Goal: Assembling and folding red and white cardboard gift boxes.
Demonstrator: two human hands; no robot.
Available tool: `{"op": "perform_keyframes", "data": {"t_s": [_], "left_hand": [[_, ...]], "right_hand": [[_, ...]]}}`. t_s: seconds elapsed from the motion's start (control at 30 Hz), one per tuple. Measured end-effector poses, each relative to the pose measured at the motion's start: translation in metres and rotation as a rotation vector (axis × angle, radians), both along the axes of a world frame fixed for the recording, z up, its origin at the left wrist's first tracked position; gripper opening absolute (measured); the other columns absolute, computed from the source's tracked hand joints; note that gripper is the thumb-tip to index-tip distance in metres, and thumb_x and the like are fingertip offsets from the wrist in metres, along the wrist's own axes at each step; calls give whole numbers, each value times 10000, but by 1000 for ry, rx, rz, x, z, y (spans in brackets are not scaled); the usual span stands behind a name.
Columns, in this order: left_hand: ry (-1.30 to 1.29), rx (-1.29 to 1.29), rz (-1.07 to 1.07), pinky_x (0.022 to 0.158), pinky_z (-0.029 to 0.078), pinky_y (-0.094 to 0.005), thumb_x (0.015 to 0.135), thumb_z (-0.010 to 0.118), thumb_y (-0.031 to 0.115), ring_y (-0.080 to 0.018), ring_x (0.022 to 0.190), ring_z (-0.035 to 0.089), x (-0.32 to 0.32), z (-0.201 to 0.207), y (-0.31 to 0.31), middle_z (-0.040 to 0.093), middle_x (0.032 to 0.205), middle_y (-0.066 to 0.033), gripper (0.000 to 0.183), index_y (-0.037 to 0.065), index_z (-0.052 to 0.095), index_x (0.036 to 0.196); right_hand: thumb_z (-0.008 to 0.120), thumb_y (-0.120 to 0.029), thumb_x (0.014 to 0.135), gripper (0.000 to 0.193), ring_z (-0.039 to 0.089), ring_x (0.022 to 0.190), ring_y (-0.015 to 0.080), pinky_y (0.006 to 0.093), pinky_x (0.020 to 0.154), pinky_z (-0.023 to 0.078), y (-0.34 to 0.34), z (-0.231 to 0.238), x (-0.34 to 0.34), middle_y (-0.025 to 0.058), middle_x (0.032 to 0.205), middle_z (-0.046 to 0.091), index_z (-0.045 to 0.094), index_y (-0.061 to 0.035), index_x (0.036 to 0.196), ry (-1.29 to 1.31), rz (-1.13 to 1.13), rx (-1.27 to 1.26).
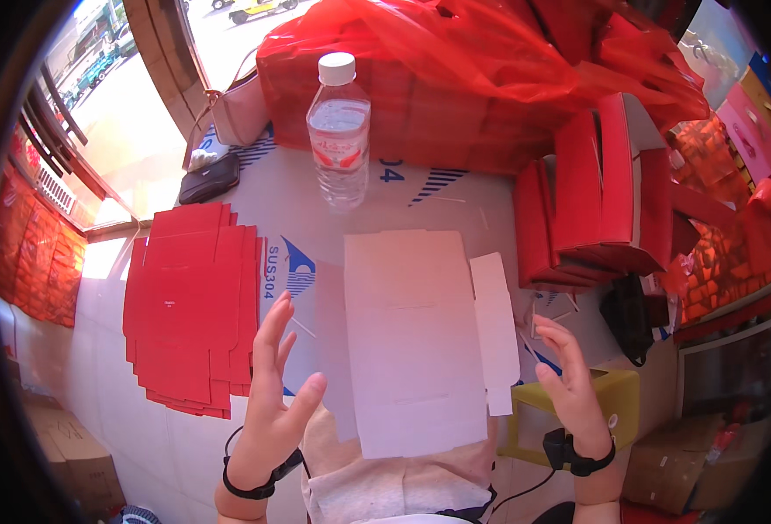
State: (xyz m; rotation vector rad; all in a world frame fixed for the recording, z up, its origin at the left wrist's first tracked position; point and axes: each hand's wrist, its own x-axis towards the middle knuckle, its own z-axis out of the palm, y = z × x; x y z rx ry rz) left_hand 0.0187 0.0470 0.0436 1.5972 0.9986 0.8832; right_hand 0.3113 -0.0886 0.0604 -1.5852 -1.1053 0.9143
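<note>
An unfolded cardboard box blank (416, 349) lies in front of me, pale inner side up, with a narrow flap (492, 332) along its right. On its left my left hand (276, 397) is raised, fingers stretched up and thumb apart, holding nothing. My right hand (573, 384) is off the blank's right side, fingers slightly bent and spread from the thumb, also with nothing in it. Neither hand appears to touch the blank. Left of my left hand is a stack of flat red box blanks (193, 314). Folded red boxes (599, 192) are piled at the right.
Behind the blank stands a clear water bottle (340, 140) with a white cap. Large red plastic bags (455, 87) fill the back. A black pouch (210, 179) and a pink handbag (241, 113) sit at the back left. A yellow-green box (617, 406) is beside my right wrist.
</note>
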Motion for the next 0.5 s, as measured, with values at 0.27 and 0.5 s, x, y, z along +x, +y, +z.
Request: {"op": "perform_keyframes", "data": {"t_s": [0.27, 0.5], "left_hand": [[-364, 242, -657, 846, 470, -447, 943, 548, 297, -353, 996, 582, 16, 65, -47, 614, 1125, -87, 282, 146, 567, 1181], [-726, 598, 79, 682, 476, -435, 910, 617, 283, -296, 897, 555, 21, 83, -55, 535, 1155, -90, 525, 158, 406, 1373]], "right_hand": [[540, -90, 870, 210, 630, 931, 281, 402, 883, 487, -11, 37, -53, 140, 1013, 632, 485, -35, 1065, -450, 338, 354], [491, -299, 987, 325, 602, 842, 339, 454, 714, 499, -3, 52, -68, 138, 1086, 581, 449, -147, 1271, -165, 172, 788]]}}
